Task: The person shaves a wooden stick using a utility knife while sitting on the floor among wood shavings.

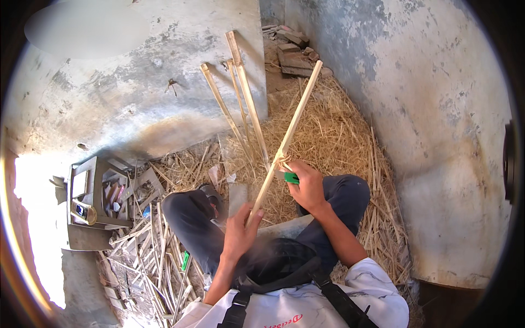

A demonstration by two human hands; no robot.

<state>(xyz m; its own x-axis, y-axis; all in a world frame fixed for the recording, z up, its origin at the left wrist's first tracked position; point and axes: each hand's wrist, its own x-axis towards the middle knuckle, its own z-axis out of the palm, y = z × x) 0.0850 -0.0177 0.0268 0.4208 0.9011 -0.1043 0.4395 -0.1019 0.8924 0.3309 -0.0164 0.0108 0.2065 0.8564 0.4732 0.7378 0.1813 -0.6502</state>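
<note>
My left hand (241, 232) grips the lower end of a long pale wooden stick (298, 113), which slants up and away to the right. My right hand (307, 187) is closed round a knife with a green handle (291, 177). Its grey blade lies against the stick about midway along. Thin curled shavings (283, 159) cling to the wood just above the blade. Beyond the stick, several more pale sticks (251, 104) lean against the wall. My legs are crossed beneath my hands.
Straw-like shavings (333, 120) cover the floor ahead and to the right. Split wood strips (158, 268) and another green-handled object (185, 260) lie at the left. A small wooden stand (87, 218) holds odds and ends. Bricks (295, 59) are piled in the far corner, between worn plaster walls (432, 109).
</note>
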